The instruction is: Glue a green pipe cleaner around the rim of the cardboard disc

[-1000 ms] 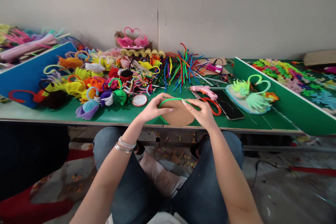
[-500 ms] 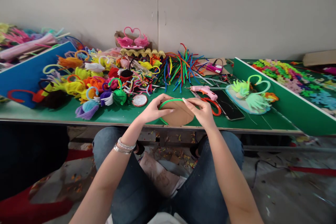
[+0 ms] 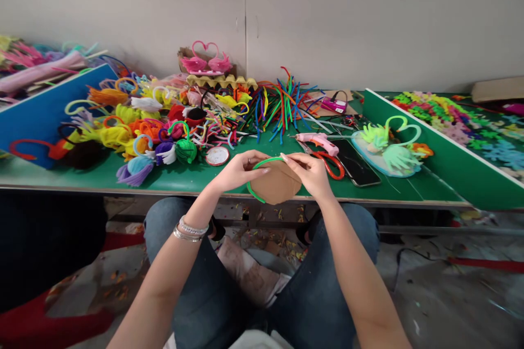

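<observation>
A brown cardboard disc point(image 3: 275, 182) is held up at the front edge of the green table, between my two hands. Along its left and top rim runs a bright green pipe cleaner point(image 3: 255, 193). My left hand point(image 3: 239, 170) is closed on the disc's left side, its thumb lying over the cardboard face. At the upper right, my right hand point(image 3: 308, 172) pinches the rim by the green strip's end. Just beyond that hand lie a pink glue gun point(image 3: 319, 142) and scissors with orange handles point(image 3: 336, 166).
A black phone point(image 3: 357, 163) lies right of the scissors, beside a pair of green swans on a base point(image 3: 396, 155). Leftward is a heap of colourful pipe-cleaner birds point(image 3: 123, 133). Loose pipe cleaners point(image 3: 282, 106) spread behind. Blue point(image 3: 41, 120) and green dividers point(image 3: 442, 158) flank the space.
The cardboard disc has tilted so more of its face shows, and its lower edge has come slightly nearer. Both hands keep their hold, shifting only a little.
</observation>
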Motion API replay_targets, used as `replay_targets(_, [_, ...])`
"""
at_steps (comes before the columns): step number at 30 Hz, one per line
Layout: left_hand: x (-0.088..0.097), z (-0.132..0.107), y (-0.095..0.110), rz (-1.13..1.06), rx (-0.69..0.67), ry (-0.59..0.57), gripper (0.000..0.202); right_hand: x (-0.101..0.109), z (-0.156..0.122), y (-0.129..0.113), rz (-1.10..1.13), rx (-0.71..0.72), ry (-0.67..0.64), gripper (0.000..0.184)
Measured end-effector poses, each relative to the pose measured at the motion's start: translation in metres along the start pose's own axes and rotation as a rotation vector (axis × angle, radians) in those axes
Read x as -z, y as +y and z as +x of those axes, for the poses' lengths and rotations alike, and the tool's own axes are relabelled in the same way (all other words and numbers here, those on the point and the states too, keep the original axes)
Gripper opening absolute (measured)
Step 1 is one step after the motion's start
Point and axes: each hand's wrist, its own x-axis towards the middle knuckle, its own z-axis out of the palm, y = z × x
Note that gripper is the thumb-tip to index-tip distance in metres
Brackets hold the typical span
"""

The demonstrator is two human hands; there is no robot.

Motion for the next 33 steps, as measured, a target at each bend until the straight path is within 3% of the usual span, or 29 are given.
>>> replay_targets(6, [0.000, 0.002, 0.000, 0.009, -0.031, 0.068, 0.034, 0.002, 0.000, -0.002, 0.013, -0.024, -0.047, 0.029])
replay_targets(15, [-0.009, 0.003, 0.001, -0.079, -0.035, 0.112, 0.045, -0.001, 0.002, 0.003, 0.053, -0.060, 0.011, 0.026])
replay_targets(22, [-0.009, 0.003, 0.012, -0.054, 0.036, 0.245, 0.033, -0.002, 0.002, 0.004, 0.136, -0.124, 0.034, 0.024])
replay_targets(33, [-0.001, 0.002, 0.007, -0.099, 0.009, 0.221, 0.044, -0.001, 0.003, 0.005, 0.132, -0.135, 0.033, 0.025])
